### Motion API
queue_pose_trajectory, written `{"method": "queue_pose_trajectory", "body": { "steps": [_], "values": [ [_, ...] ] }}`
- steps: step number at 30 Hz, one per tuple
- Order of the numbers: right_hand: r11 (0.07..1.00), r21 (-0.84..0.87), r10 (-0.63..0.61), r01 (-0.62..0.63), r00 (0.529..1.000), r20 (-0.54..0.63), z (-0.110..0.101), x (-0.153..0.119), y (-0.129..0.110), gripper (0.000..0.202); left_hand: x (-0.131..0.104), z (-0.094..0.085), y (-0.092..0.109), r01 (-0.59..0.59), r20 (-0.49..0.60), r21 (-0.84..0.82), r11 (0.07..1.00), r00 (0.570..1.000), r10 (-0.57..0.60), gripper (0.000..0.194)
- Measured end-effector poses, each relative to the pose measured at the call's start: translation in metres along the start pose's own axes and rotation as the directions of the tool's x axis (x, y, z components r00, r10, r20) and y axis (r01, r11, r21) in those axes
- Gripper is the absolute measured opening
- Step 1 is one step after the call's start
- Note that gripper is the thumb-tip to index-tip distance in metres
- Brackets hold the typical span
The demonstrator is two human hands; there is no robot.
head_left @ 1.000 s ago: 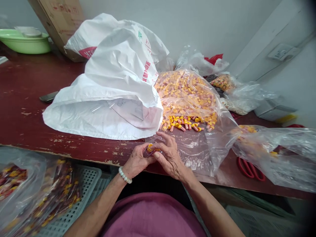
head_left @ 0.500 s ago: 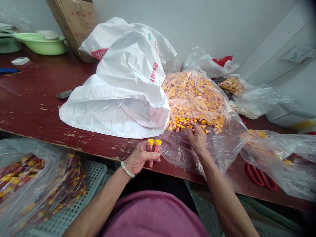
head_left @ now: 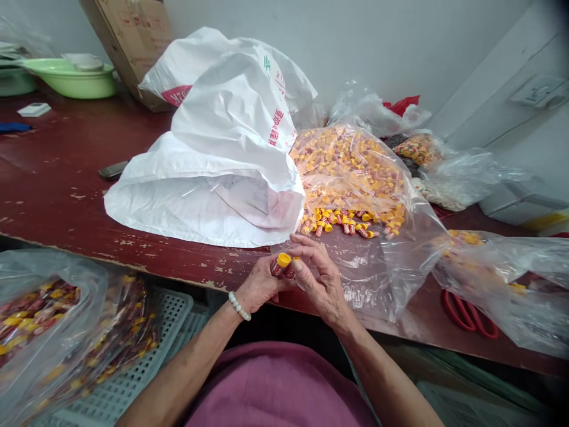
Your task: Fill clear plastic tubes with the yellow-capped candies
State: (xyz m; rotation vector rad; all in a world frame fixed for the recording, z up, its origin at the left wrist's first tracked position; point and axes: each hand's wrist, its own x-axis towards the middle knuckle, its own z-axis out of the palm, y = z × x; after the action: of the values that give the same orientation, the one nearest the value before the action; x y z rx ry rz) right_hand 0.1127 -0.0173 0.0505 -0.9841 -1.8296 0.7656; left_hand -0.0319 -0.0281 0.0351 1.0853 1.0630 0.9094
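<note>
Capped tubes held over the table edge

Two yellow-capped tubes (head_left: 281, 265) are gripped upright in the left hand (head_left: 260, 283), its fingers closed around them. The right hand (head_left: 323, 283) is held partly open, fingertips at the caps; whether anything is pinched there cannot be told.

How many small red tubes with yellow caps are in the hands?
2 visible: one tube in the left hand, another tube beside it, partly behind the right hand; more may be hidden.
</note>
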Motion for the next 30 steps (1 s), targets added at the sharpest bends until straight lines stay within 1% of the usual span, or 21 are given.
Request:
{"method": "queue_pose_trajectory", "body": {
  "steps": [2, 3, 4, 6, 8, 9, 11, 12, 14, 16, 17, 18, 20, 22, 24, 26, 28, 30],
  "values": [
    [0.997, -0.068, -0.044, 0.04, 0.997, -0.061, -0.003, 0.001, -0.002, 0.021, 0.001, -0.001, -0.002, 0.001, -0.004, -0.01, 1.0, 1.0, -0.001, 0.032],
    [0.992, -0.116, -0.063, 0.055, 0.996, -0.066, -0.003, 0.002, -0.003, 0.022, 0.001, -0.001, -0.003, 0.001, -0.004, -0.017, 1.0, 1.0, -0.001, 0.031],
    [0.982, -0.17, -0.083, 0.076, 0.996, -0.032, -0.003, 0.002, -0.004, 0.023, 0.002, -0.001, -0.004, -0.01, 0.002, -0.025, 1.0, 1.0, 0.01, 0.029],
    [0.955, -0.265, -0.106, 0.133, 0.988, 0.115, -0.001, 0.001, -0.004, 0.027, 0.003, -0.001, -0.006, -0.058, 0.016, -0.047, 0.997, 0.998, 0.058, 0.025],
    [0.943, -0.29, -0.093, 0.163, 0.966, 0.243, 0.0, 0.001, -0.002, 0.034, 0.003, -0.002, -0.007, -0.094, 0.025, -0.066, 0.993, 0.995, 0.096, 0.023],
    [0.949, -0.273, -0.085, 0.159, 0.96, 0.265, -0.001, 0.001, 0.0, 0.036, 0.003, -0.003, -0.008, -0.091, 0.024, -0.075, 0.993, 0.995, 0.093, 0.023],
    [0.963, -0.231, -0.08, 0.138, 0.967, 0.243, -0.004, 0.001, 0.003, 0.041, 0.003, -0.004, -0.008, -0.031, 0.027, -0.11, 0.993, 0.999, 0.035, 0.023],
    [0.965, -0.225, -0.086, 0.135, 0.972, 0.217, -0.005, 0.002, 0.005, 0.048, 0.003, -0.005, -0.007, -0.002, 0.029, -0.145, 0.989, 1.0, 0.007, 0.023],
    [0.95, -0.265, -0.117, 0.167, 0.974, 0.193, -0.006, 0.003, 0.008, 0.073, 0.003, -0.006, -0.007, 0.034, 0.049, -0.249, 0.968, 0.999, -0.022, 0.023],
    [0.911, -0.34, -0.158, 0.234, 0.958, 0.238, -0.001, 0.003, 0.01, 0.096, 0.002, -0.007, -0.006, 0.054, 0.083, -0.344, 0.937, 0.996, -0.027, 0.024],
    [0.89, -0.371, -0.169, 0.266, 0.947, 0.274, 0.003, 0.002, 0.011, 0.1, 0.002, -0.007, -0.006, 0.061, 0.096, -0.379, 0.923, 0.995, -0.026, 0.026],
    [0.873, -0.394, -0.17, 0.287, 0.937, 0.305, 0.007, 0.001, 0.012, 0.1, 0.001, -0.007, -0.007, 0.07, 0.106, -0.404, 0.912, 0.994, -0.03, 0.026],
    [0.855, -0.421, -0.168, 0.304, 0.929, 0.33, 0.015, -0.002, 0.014, 0.091, 0.0, -0.007, -0.009, 0.087, 0.107, -0.437, 0.895, 0.993, -0.045, 0.026],
    [0.85, -0.418, -0.188, 0.32, 0.926, 0.327, 0.022, -0.004, 0.017, 0.08, -0.001, -0.008, -0.012, 0.107, 0.104, -0.475, 0.873, 0.992, -0.066, 0.027],
    [0.848, -0.401, -0.224, 0.345, 0.921, 0.318, 0.025, -0.004, 0.02, 0.075, -0.001, -0.007, -0.014, 0.141, 0.11, -0.517, 0.844, 0.989, -0.097, 0.027],
    [0.852, -0.39, -0.23, 0.348, 0.92, 0.318, 0.028, -0.002, 0.021, 0.073, -0.002, -0.006, -0.016, 0.168, 0.111, -0.549, 0.819, 0.986, -0.128, 0.028],
    [0.867, -0.364, -0.217, 0.342, 0.914, 0.341, 0.03, 0.001, 0.019, 0.074, -0.004, -0.008, -0.015, 0.178, 0.094, -0.559, 0.81, 0.984, -0.152, 0.028],
    [0.884, -0.305, -0.232, 0.354, 0.9, 0.37, 0.031, 0.005, 0.015, 0.083, -0.011, -0.017, -0.011, 0.146, 0.029, -0.545, 0.825, 0.987, -0.156, 0.03]
  ]
}}
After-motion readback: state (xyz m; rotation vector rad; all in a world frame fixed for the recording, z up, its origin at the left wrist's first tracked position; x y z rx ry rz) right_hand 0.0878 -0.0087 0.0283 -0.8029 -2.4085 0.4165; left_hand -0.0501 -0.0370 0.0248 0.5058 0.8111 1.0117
